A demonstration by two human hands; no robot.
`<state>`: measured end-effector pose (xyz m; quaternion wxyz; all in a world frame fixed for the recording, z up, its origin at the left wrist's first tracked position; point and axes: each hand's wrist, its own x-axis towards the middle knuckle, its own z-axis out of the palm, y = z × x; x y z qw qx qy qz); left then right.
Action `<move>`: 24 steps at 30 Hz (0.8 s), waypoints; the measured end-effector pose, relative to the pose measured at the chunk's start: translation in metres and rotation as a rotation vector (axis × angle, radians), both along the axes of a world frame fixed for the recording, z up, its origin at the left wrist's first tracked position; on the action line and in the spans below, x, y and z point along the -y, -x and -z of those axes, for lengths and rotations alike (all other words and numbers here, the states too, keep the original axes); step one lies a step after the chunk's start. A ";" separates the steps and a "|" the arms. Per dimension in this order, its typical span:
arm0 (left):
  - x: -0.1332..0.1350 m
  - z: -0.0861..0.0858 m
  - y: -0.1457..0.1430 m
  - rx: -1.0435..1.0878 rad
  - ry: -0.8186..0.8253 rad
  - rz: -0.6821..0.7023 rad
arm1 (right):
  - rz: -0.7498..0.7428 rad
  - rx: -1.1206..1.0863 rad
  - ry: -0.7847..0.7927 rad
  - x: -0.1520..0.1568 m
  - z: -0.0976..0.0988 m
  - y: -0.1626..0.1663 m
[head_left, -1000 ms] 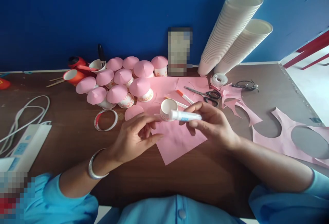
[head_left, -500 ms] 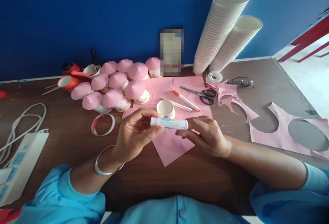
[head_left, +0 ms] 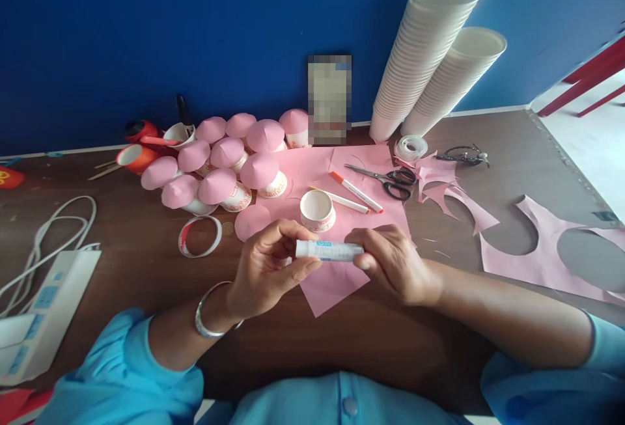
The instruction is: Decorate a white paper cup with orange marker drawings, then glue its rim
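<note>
A white glue stick (head_left: 329,250) with blue print lies level between my two hands. My left hand (head_left: 266,269) pinches its left end between thumb and fingers. At the other end, my right hand (head_left: 390,262) has its thumb and fingers closed on the tip. Just beyond the stick stands a short cut paper cup (head_left: 318,211), open side up, with red print. Under it lies pink paper (head_left: 332,291), and a round pink piece (head_left: 252,222) is left of the cup. Two markers (head_left: 357,192) and black-handled scissors (head_left: 383,179) rest on the paper.
Several cups with pink cone tops (head_left: 218,185) stand at the back left. Tall stacks of paper cups (head_left: 424,54) lean at the back right. Pink offcuts (head_left: 517,256), clear tape (head_left: 410,148), a tape ring (head_left: 200,236) and a power strip (head_left: 53,308) lie around.
My right fingers have closed round the glue stick's right end. The stick and both hands sit slightly lower in view, showing more of the short cup.
</note>
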<state>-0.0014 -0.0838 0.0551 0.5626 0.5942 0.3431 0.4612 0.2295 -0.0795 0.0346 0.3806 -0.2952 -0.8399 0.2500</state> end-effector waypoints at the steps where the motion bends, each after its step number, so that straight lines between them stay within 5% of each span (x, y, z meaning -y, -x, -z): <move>1: -0.001 0.000 0.000 -0.012 -0.026 -0.014 | -0.029 -0.040 0.207 0.001 -0.001 0.001; 3: -0.004 -0.001 0.001 -0.041 -0.082 -0.026 | -0.120 -0.125 0.567 0.003 -0.004 0.004; 5: -0.006 -0.001 0.002 -0.065 -0.118 -0.017 | -0.167 -0.177 0.691 0.002 -0.005 0.005; 11: -0.004 0.011 0.013 -0.201 -0.116 -0.037 | 0.013 -0.191 0.295 0.001 0.005 0.004; 15: 0.006 0.016 0.039 -0.495 -0.328 -0.010 | 0.002 -0.311 0.433 0.000 0.005 0.003; 18: 0.016 0.017 0.059 -0.844 -0.636 0.216 | 0.016 -0.378 0.558 -0.003 0.004 0.004; 24: 0.030 0.026 0.078 -0.943 -0.817 0.506 | 0.052 -0.407 0.648 -0.007 0.005 0.006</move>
